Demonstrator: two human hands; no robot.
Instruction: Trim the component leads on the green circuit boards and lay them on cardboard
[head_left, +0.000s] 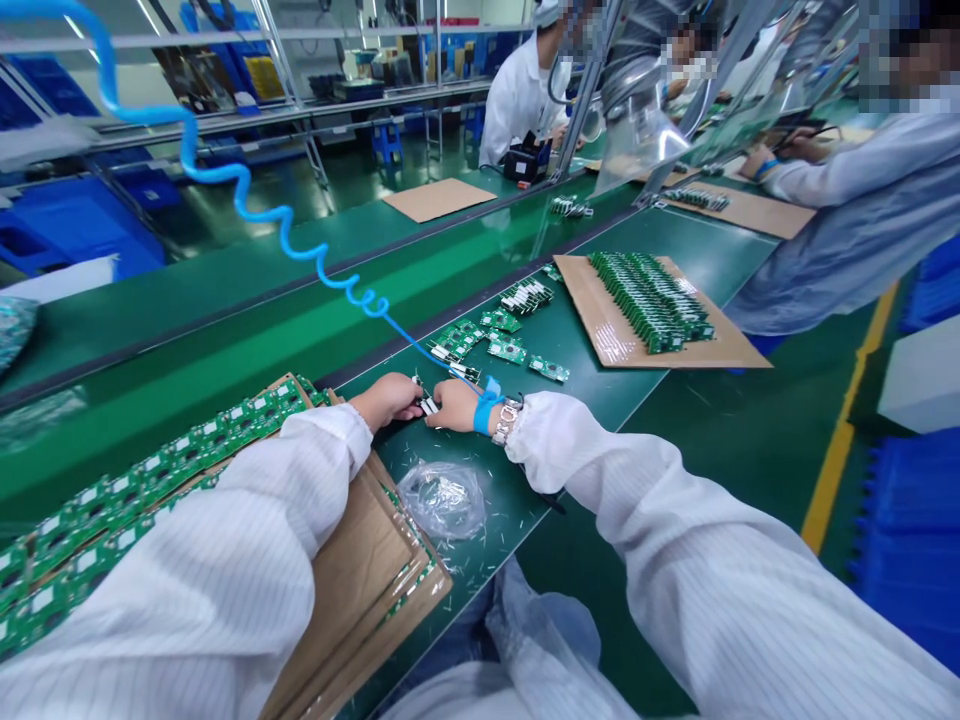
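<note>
A small white part (428, 405) is pinched at the fingertips of the left hand (386, 400) and right hand (457, 405) on the desk (600, 420), with stacked boards (172, 460) at 9 o'clock and loose boards (506, 348) at 1 o'clock.

The left hand (386, 400) and right hand (454, 405) are held close together on the green bench (592, 420), around a small white-and-black part (427, 405) — whether it is gripped cannot be told. A blue wrist strap (486, 405) is worn just behind the right hand, its coiled cord (247, 195) trailing away. Circuit boards (150, 490) are stacked on cardboard (352, 570) under the left sleeve (225, 560); a crumpled plastic bag (442, 498) is left just beside.
</note>
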